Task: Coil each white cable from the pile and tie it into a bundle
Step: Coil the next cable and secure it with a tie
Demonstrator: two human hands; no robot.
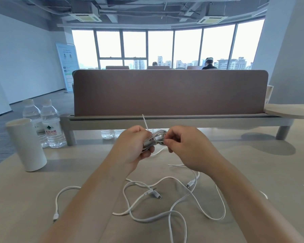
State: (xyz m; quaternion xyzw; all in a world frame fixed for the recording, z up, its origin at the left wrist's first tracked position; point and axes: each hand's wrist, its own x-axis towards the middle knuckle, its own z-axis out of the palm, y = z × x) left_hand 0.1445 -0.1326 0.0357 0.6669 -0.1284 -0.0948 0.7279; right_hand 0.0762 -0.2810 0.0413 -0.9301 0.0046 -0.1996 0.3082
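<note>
Both hands meet above the table: the left hand clenches a coiled cable, and the right hand pinches that coil's right side. A thin tie sticks up just above the grip. Below it, toward the person, loose cables sprawl on the table.

Open table stretches right of the right hand and across the near left corner. Loose cables sprawl over the near middle, under both forearms. At far left a cup and two bottles stand close together. A screen on a raised rail walls off the back, with a low gap beneath the rail. The left hand and the right hand hold a coil above the middle.
</note>
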